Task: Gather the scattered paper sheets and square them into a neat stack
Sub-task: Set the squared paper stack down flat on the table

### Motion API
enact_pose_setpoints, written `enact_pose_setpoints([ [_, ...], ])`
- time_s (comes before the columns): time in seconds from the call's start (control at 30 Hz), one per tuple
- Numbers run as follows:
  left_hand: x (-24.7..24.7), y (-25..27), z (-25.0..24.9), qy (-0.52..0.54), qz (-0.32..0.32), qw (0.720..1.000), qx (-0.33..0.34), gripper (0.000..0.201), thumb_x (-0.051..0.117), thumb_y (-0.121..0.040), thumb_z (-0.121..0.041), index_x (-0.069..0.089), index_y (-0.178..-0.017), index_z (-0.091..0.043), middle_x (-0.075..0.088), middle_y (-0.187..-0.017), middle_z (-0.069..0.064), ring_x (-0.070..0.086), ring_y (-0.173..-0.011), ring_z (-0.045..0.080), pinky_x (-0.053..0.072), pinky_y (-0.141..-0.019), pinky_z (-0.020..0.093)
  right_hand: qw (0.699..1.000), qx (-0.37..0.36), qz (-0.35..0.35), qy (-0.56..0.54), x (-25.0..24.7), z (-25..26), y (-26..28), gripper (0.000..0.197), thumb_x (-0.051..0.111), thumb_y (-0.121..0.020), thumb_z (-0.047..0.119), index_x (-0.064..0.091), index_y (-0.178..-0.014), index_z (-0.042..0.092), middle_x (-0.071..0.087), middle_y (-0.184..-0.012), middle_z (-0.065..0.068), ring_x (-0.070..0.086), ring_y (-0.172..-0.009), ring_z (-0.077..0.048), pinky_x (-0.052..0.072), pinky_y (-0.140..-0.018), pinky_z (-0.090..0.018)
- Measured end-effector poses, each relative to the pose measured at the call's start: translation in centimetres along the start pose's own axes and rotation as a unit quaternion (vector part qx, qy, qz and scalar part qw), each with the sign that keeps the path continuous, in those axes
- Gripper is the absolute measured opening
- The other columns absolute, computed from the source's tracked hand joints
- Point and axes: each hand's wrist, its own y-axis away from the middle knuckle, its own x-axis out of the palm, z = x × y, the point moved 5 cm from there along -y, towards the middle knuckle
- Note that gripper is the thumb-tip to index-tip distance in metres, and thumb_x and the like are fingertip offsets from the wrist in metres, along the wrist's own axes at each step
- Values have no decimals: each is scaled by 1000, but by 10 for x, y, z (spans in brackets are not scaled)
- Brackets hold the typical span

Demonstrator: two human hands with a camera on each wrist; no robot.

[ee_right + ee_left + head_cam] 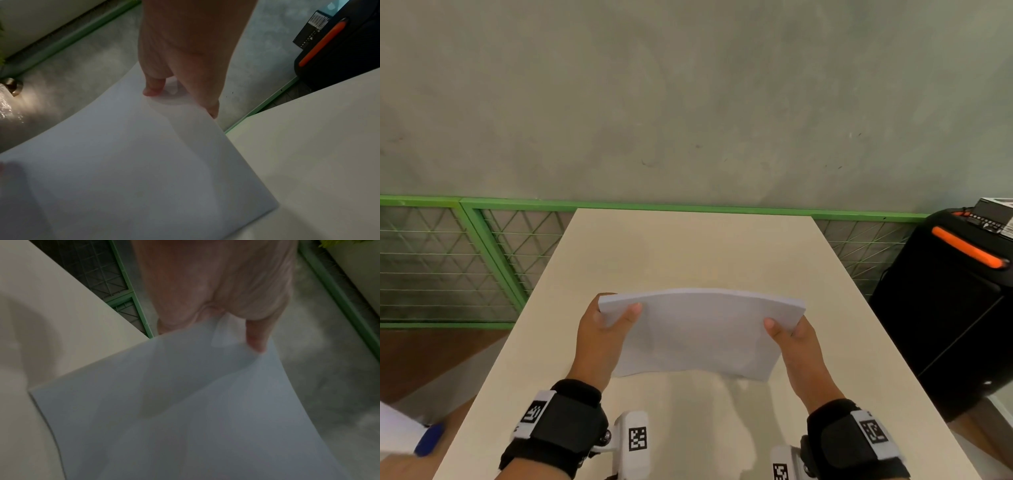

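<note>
Paper stack (698, 334) pinched at both short edges, left hand (604, 337) and right hand (796, 346), lifted off worktop (688, 246), probably for tapping edges square.

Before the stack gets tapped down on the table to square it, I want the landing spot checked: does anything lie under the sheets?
Nothing visible does. The left hand and right hand hold the paper stack by its side edges, bowed, above the table. The tabletop below it shows only shadow.
</note>
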Motion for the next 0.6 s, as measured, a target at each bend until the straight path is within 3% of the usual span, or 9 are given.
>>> enact_pose_setpoints([
  [0.03,1,1,-2,4,-10,1000,-5,22,63,-69,-33,56,-85,-18,59,-85,2,54,-76,18,41,-65,28,1000,-10,1,3,0,2,1,65,77,-61,47,59,-111,9,69,-103,-8,67,-93,-24,51,-68,-22],
  [0.1,2,0,-7,31,-39,998,-24,17,61,-77,-34,54,-76,-18,53,-78,3,47,-71,19,35,-61,28,999,-38,-7,-12,1,11,1,41,70,-72,32,57,-103,8,65,-96,-6,63,-84,-18,48,-64,-18],
  [0.17,5,-3,-12,51,-64,996,-41,23,54,-88,-26,50,-68,-16,46,-71,3,41,-64,18,29,-57,27,997,-60,-27,-27,2,23,0,25,61,-74,29,56,-93,14,60,-88,-1,56,-75,-11,45,-60,-17],
  [0.27,8,-4,-17,26,-79,996,-22,21,43,-91,-15,50,-72,-10,44,-68,1,42,-62,14,35,-53,22,996,-69,-45,-44,4,34,-3,8,60,-84,20,55,-81,15,58,-82,1,53,-72,-12,43,-59,-18],
  [0.33,9,-3,-20,-7,-86,996,3,19,37,-91,-10,52,-82,-4,46,-71,-1,45,-63,6,37,-52,16,996,-64,-57,-32,5,33,-5,17,54,-90,17,51,-73,14,53,-75,0,47,-67,-14,37,-58,-23],
  [0.47,8,-6,-19,-18,-108,994,-14,24,35,-89,-17,51,-72,-10,49,-74,3,43,-67,19,31,-57,28,997,-38,-64,-28,7,34,-5,26,54,-90,17,45,-65,15,46,-66,0,43,-58,-12,32,-54,-25],
  [0.53,8,-6,-19,-19,-114,993,-15,25,34,-89,-17,51,-71,-12,49,-74,3,43,-67,19,31,-57,28,997,-23,-71,-34,7,36,-5,29,54,-87,11,42,-60,15,42,-61,2,41,-51,-8,29,-52,-24],
  [0.6,8,-6,-20,-22,-116,993,-13,25,33,-90,-17,51,-73,-12,49,-75,0,42,-67,16,31,-57,27,996,-22,-78,-38,6,38,-5,29,51,-84,5,40,-59,14,38,-60,1,37,-55,-11,26,-53,-25],
])
